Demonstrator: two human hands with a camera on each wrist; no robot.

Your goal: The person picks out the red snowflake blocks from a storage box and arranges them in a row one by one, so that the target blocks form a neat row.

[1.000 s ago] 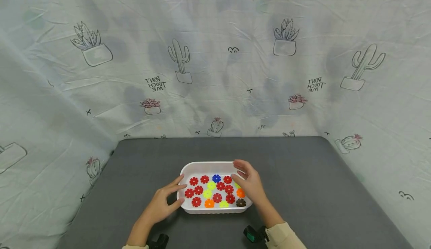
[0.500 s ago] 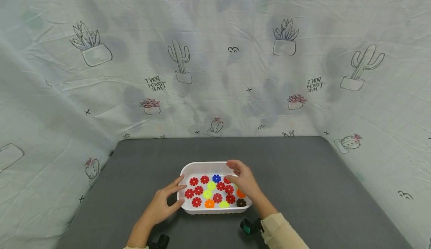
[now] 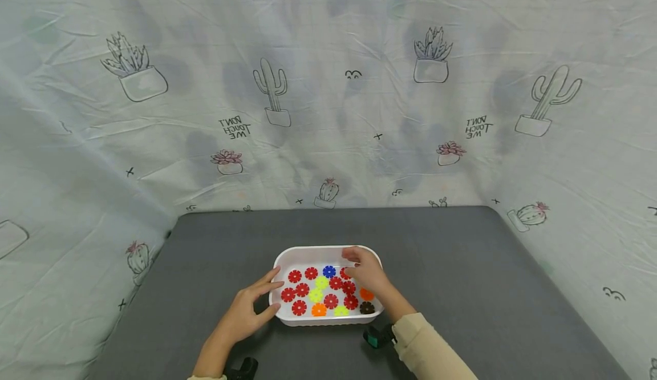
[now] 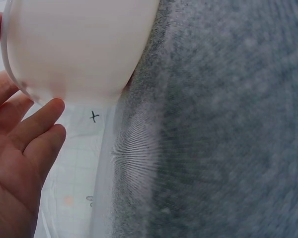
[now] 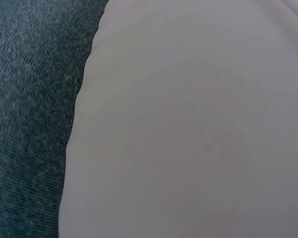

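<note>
A dark grey cloth-covered table (image 3: 462, 288) reached from its slanting left edge to its right one, its far edge meeting a white sheet (image 3: 318, 146) printed with potted cacti; bare grey stretched left, right and far of a white rounded-rectangular tray (image 3: 313, 255) at the near middle. At the tray's left end, the bare left hand (image 3: 243, 312) had its fingers spread against the rim, thumb apart on the near side. Within the tray, mostly spaced out on the bottom, lay small notched flat discs: red discs (image 3: 299, 307) at the left, then yellow-green discs (image 3: 315, 295) and an orange disc (image 3: 319, 310) near the middle, a blue disc (image 3: 329, 271) on the far side, more red ones, and at the right another orange one and a dark brown disc (image 3: 366, 307). The bare right hand (image 3: 370, 273) hung over the right part, fingers bent, with a gap between them and the thumb. Compared with a second earlier, it had shifted left, hiding a yellow-green disc and part of a red one; left hand and tray had hardly moved.
</note>
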